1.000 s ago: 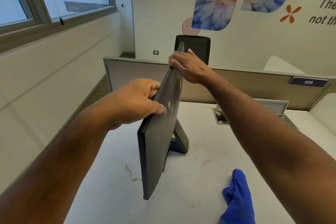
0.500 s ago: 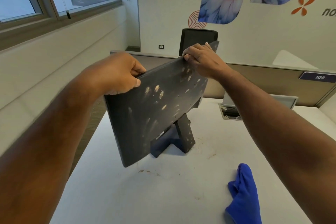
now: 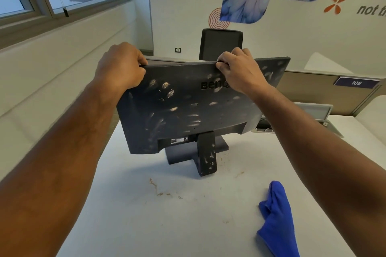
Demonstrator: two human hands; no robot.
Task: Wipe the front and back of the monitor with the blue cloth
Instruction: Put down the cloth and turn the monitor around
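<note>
Two hands, left hand point(image 3: 121, 64) and right hand point(image 3: 240, 69), grip the monitor point(image 3: 183, 108) top edge; blue cloth point(image 3: 277, 217) lies on the worktop point(image 3: 167, 225) nearer the right hand.

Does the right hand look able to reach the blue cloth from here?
Probably yes. The blue cloth lies loose on the desk just under the right forearm, nothing over it. But the right hand must first release the monitor.

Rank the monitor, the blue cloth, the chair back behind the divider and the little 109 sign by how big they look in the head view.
1. monitor
2. blue cloth
3. chair back, though it stands farther off, so its true size against the cloth is unsure
4. 109 sign
</note>
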